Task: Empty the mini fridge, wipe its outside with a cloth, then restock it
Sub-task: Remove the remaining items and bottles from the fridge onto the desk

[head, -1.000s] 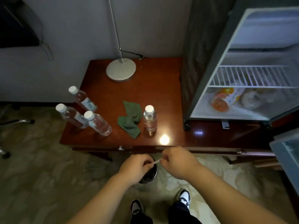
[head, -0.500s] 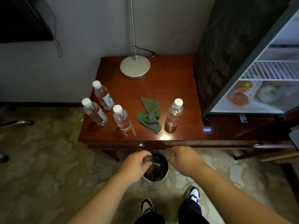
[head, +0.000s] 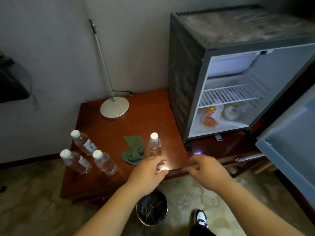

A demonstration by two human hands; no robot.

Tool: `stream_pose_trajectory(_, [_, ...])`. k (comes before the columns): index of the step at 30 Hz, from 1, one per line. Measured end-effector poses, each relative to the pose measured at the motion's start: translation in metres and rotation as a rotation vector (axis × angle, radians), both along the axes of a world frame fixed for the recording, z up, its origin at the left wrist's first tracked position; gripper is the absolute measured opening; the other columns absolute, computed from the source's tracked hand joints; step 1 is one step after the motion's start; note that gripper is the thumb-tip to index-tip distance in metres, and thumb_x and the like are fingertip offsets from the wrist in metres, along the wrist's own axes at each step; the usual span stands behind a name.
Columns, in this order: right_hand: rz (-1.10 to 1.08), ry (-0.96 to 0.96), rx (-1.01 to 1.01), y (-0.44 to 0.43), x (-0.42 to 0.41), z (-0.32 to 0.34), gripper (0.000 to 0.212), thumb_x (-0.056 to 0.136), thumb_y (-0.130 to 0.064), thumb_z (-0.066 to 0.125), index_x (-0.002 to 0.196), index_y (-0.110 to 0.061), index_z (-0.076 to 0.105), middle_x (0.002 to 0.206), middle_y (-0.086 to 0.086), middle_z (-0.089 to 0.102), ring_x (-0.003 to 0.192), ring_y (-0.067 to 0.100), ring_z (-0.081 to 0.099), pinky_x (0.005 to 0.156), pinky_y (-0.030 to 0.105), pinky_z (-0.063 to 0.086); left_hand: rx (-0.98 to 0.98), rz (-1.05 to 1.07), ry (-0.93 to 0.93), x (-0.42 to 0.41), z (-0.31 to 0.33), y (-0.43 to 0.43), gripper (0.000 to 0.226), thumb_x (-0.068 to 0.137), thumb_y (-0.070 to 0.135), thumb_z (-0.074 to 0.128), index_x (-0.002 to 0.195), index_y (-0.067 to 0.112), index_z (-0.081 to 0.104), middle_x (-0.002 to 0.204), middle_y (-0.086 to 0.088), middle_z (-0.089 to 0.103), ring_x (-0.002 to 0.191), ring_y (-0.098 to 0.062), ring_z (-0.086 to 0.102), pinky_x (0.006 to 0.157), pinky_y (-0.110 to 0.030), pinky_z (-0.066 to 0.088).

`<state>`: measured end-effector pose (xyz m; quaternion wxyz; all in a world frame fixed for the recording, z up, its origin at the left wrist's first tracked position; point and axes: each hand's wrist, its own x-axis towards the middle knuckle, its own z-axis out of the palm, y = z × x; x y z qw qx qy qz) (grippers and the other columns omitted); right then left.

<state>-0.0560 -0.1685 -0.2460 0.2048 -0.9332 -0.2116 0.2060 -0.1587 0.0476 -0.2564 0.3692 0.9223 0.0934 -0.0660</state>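
The dark mini fridge [head: 184, 79] stands on the right end of the wooden table [head: 150, 113], its door [head: 289, 142] swung open to the right. An orange-labelled packet [head: 210, 116] and a pale bag [head: 233, 110] lie on the fridge floor under a white wire shelf [head: 228, 94]. A crumpled green cloth [head: 133, 149] lies on the table beside one upright water bottle [head: 154, 144]. Three more water bottles [head: 85, 155] stand at the table's left. My left hand [head: 150, 169] hovers near the cloth with loosely curled, empty fingers. My right hand [head: 206, 169] hangs relaxed over the table's front edge.
A lamp's round base [head: 114, 108] and its pole stand at the back of the table by the wall. A black lined bin [head: 151, 207] sits on the patterned carpet below my arms. My shoe [head: 202, 218] is beside it.
Both hands rose from over the bin to the table's front edge and moved apart. The small strip they pinched is gone from view. The view turned toward the fridge.
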Motion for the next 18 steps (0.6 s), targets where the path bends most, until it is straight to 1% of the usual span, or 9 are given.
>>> stream_pose_trajectory(2, [-0.061, -0.023, 0.026, -0.021, 0.023, 0.005, 0.028, 0.084, -0.048, 0.071, 0.105, -0.030, 0.070, 0.101, -0.009, 0.070, 0.095, 0.012, 0.067, 0.082, 0.031, 0.053, -0.007, -0.035, -0.018, 0.029, 0.008, -0.018, 0.039, 0.094, 0.038, 0.065, 0.131, 0.042, 0.055, 0.105, 0.022, 0.057, 0.092, 0.006, 0.057, 0.077, -0.016, 0.046])
stream_pose_trajectory(3, [-0.086, -0.031, 0.033, -0.031, 0.036, 0.008, 0.028, 0.084, -0.048, 0.072, 0.105, -0.029, 0.071, 0.101, -0.009, 0.070, 0.097, 0.012, 0.067, 0.084, 0.031, 0.053, -0.006, -0.044, -0.030, 0.044, 0.012, -0.028, 0.039, 0.094, 0.038, 0.065, 0.131, 0.042, 0.055, 0.105, 0.020, 0.058, 0.091, 0.005, 0.057, 0.077, -0.017, 0.046])
stream_pose_trajectory(6, [-0.139, -0.036, 0.042, -0.059, 0.079, 0.017, 0.031, 0.085, -0.045, 0.074, 0.110, -0.028, 0.071, 0.108, -0.008, 0.070, 0.101, 0.011, 0.066, 0.089, 0.028, 0.051, 0.010, -0.055, -0.068, 0.091, 0.016, -0.054, 0.041, 0.093, 0.038, 0.067, 0.132, 0.041, 0.055, 0.116, 0.019, 0.059, 0.096, 0.003, 0.057, 0.087, -0.022, 0.049])
stream_pose_trajectory(8, [-0.161, -0.047, 0.050, -0.077, 0.108, 0.019, 0.033, 0.085, -0.043, 0.074, 0.113, -0.026, 0.071, 0.111, -0.007, 0.071, 0.106, 0.012, 0.065, 0.092, 0.029, 0.050, 0.008, -0.058, -0.075, 0.122, 0.016, -0.071, 0.042, 0.092, 0.037, 0.068, 0.133, 0.040, 0.056, 0.118, 0.020, 0.059, 0.098, 0.001, 0.058, 0.091, -0.026, 0.050])
stream_pose_trajectory(10, [-0.178, -0.043, 0.059, -0.091, 0.137, 0.018, 0.032, 0.085, -0.044, 0.073, 0.112, -0.027, 0.071, 0.111, -0.007, 0.070, 0.105, 0.013, 0.065, 0.090, 0.027, 0.049, 0.012, -0.067, -0.087, 0.154, 0.013, -0.087, 0.044, 0.092, 0.037, 0.069, 0.134, 0.039, 0.056, 0.121, 0.017, 0.060, 0.095, 0.000, 0.059, 0.089, -0.026, 0.050])
stream_pose_trajectory(13, [-0.210, -0.017, 0.093, -0.105, 0.174, 0.011, 0.029, 0.085, -0.045, 0.072, 0.106, -0.025, 0.072, 0.107, -0.007, 0.071, 0.101, 0.012, 0.065, 0.083, 0.023, 0.046, 0.036, -0.073, -0.083, 0.197, 0.002, -0.107, 0.049, 0.092, 0.039, 0.069, 0.138, 0.037, 0.053, 0.125, 0.016, 0.058, 0.096, 0.000, 0.058, 0.083, -0.018, 0.045])
stream_pose_trajectory(15, [-0.216, 0.017, 0.125, -0.110, 0.194, 0.006, 0.027, 0.085, -0.041, 0.073, 0.106, -0.024, 0.073, 0.106, -0.006, 0.073, 0.101, 0.013, 0.066, 0.081, 0.021, 0.045, 0.036, -0.048, -0.059, 0.221, -0.009, -0.120, 0.053, 0.092, 0.040, 0.068, 0.141, 0.036, 0.049, 0.128, 0.014, 0.053, 0.101, -0.002, 0.056, 0.085, -0.016, 0.042])
stream_pose_trajectory(17, [-0.208, 0.047, 0.144, -0.115, 0.212, 0.000, 0.025, 0.087, -0.037, 0.072, 0.107, -0.024, 0.072, 0.106, -0.004, 0.073, 0.102, 0.014, 0.066, 0.078, 0.018, 0.043, 0.014, 0.007, -0.049, 0.246, -0.020, -0.132, 0.056, 0.091, 0.036, 0.071, 0.142, 0.032, 0.049, 0.131, 0.009, 0.051, 0.103, -0.006, 0.055, 0.089, -0.016, 0.041])
stream_pose_trajectory(18, [-0.210, 0.064, 0.150, -0.118, 0.220, -0.004, 0.025, 0.088, -0.036, 0.071, 0.109, -0.024, 0.072, 0.108, -0.004, 0.073, 0.104, 0.015, 0.066, 0.079, 0.020, 0.044, 0.008, 0.030, -0.040, 0.258, -0.026, -0.137, 0.057, 0.090, 0.033, 0.072, 0.142, 0.031, 0.049, 0.132, 0.007, 0.051, 0.106, -0.009, 0.056, 0.091, -0.016, 0.041])
